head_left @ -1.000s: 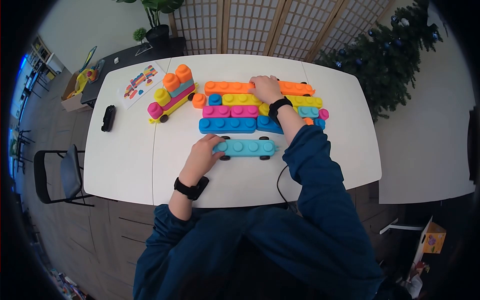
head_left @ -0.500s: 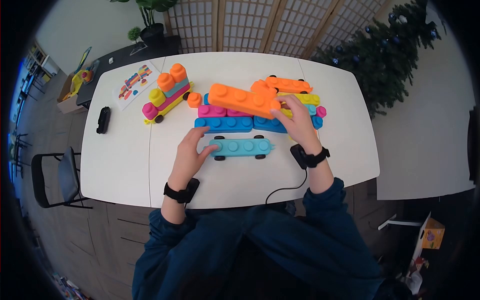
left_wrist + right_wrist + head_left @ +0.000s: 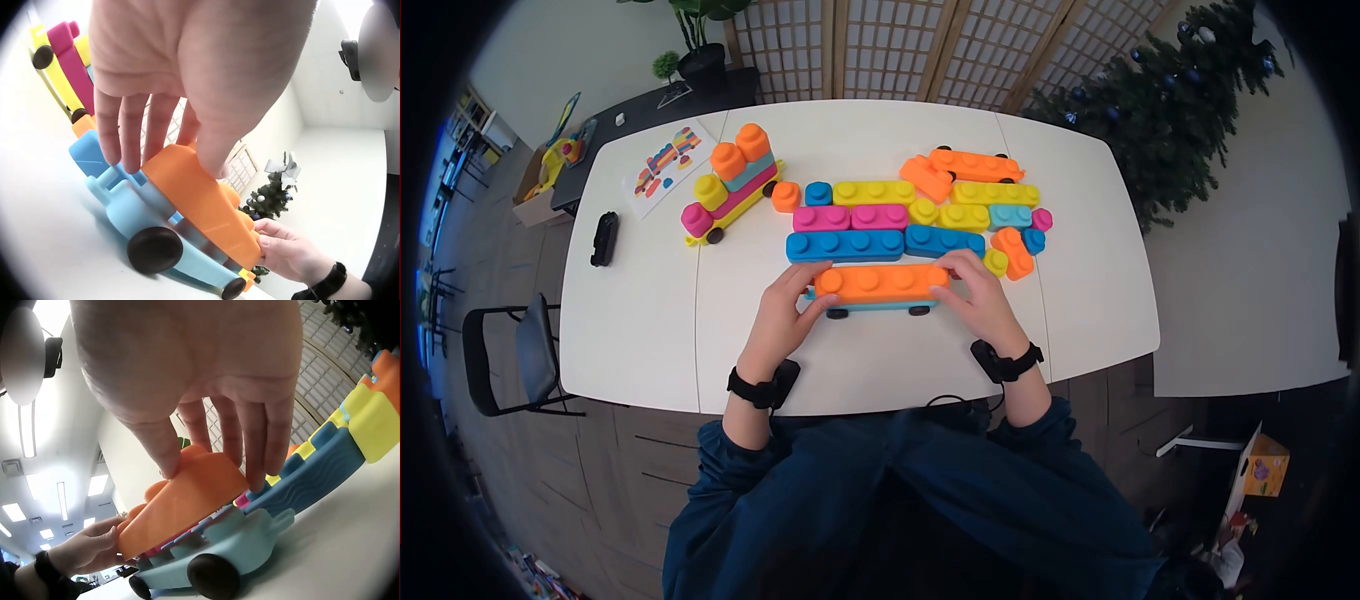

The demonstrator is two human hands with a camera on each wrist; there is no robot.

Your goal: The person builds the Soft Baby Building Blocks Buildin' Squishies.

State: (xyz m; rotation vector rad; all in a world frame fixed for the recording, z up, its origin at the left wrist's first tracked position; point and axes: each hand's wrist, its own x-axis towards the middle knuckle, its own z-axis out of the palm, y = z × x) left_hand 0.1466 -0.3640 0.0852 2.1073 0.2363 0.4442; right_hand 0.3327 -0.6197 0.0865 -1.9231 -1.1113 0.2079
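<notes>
A long orange block (image 3: 880, 284) lies over a light-blue wheeled base (image 3: 878, 306) near the table's front. The left hand (image 3: 778, 314) grips the block's left end and the right hand (image 3: 983, 300) its right end, thumbs in front and fingers behind. In the left wrist view, the orange block (image 3: 200, 194) sits slightly above the light-blue base (image 3: 187, 256), whose studs show in the gap. The right wrist view also shows a gap between the orange block (image 3: 184, 494) and the base (image 3: 250, 540), wider toward the right hand (image 3: 206, 381).
Behind the hands lie rows of blue (image 3: 845, 246), pink (image 3: 879, 217) and yellow blocks (image 3: 873, 193), with an orange wheeled base (image 3: 975, 165) at the back. To the left stand a built block vehicle (image 3: 735, 190), a printed picture sheet (image 3: 668, 165) and a black object (image 3: 604, 239).
The right hand has picked up the long orange block from the back row and brought it forward over the light-blue base. The left hand has moved from the base to the block's left end.
</notes>
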